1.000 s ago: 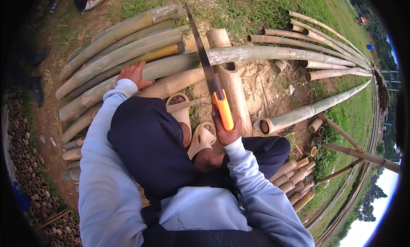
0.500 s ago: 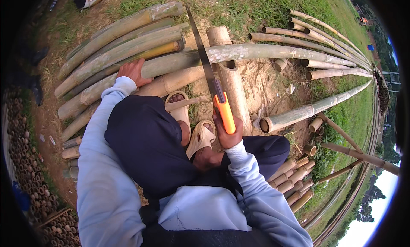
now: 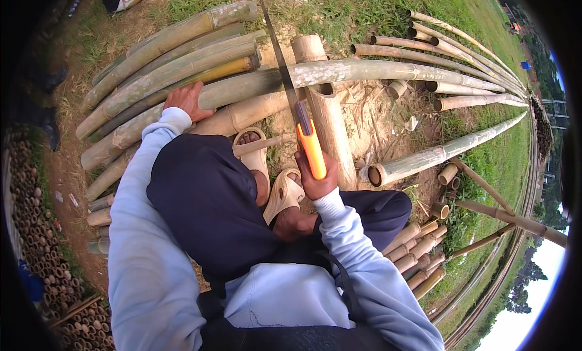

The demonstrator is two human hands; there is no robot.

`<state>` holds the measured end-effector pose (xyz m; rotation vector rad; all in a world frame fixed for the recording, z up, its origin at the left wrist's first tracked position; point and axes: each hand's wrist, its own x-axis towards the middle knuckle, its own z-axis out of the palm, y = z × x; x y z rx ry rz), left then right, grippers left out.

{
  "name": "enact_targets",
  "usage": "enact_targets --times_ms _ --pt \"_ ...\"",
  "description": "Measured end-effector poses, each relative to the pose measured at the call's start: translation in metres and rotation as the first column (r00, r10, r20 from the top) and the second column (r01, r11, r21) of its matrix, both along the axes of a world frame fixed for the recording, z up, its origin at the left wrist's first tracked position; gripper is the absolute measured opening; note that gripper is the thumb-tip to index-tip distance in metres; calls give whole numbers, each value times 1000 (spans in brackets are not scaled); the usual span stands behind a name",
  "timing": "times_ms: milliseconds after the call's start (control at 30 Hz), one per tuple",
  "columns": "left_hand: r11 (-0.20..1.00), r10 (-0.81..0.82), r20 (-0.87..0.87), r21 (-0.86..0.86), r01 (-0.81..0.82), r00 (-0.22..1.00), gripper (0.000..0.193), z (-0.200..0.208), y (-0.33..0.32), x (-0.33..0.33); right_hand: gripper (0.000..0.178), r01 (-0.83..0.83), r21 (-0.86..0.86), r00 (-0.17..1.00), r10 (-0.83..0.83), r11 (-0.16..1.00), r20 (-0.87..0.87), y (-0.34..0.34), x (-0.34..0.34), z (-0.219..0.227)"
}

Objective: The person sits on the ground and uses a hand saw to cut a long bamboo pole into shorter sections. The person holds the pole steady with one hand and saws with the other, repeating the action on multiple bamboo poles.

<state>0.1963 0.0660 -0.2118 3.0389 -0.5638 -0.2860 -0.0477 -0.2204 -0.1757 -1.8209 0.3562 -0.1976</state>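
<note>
Open dirt [image 3: 377, 129] beside support [image 3: 332, 138], long pole [image 3: 376, 71] across

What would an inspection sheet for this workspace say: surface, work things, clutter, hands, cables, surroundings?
Surface: bare soil with grass.
Work things: orange-handled saw, its blade crossing a long bamboo pole.
Clutter: short bamboo pieces stacked at lower right.
Hands: left hand on the pole; right hand gripping the saw handle.
Cables: nothing seen.
Surroundings: more bamboo poles at upper right; another person's shoe at top left.
</note>
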Motion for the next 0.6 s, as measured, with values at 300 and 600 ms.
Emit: enact_targets --times_ms 300,600 --pt "997 60 -40 43 -58 997 79 -1 17 -8 24 -131 34 972 135 991 -190 -9 -134 64" --pt "1000 16 24 25 -17 1000 79 8 2 -4 21 -38 6 998 38 999 47 0 29 3"
